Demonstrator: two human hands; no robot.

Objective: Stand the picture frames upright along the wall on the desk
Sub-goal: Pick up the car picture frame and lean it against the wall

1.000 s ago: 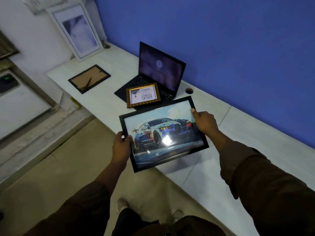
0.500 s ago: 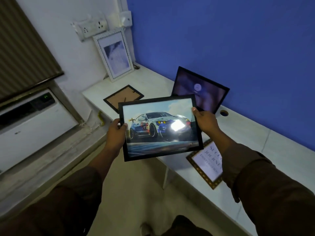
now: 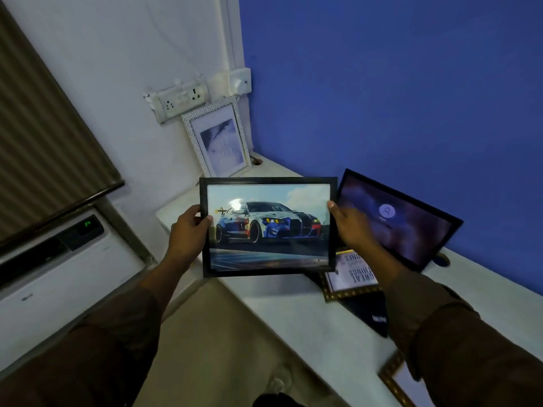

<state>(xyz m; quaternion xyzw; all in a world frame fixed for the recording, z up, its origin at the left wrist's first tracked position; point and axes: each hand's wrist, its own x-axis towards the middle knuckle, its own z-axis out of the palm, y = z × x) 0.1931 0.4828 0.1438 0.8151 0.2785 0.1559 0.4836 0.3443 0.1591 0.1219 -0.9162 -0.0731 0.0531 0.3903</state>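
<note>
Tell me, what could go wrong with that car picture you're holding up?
The car frame is in the air, pinched only at its side edges by the left hand and right hand; a slip could drop it on the desk edge or the floor.
Moving it toward the wall, it might bump the open laptop or the white frame already leaning there and tip it.
</note>
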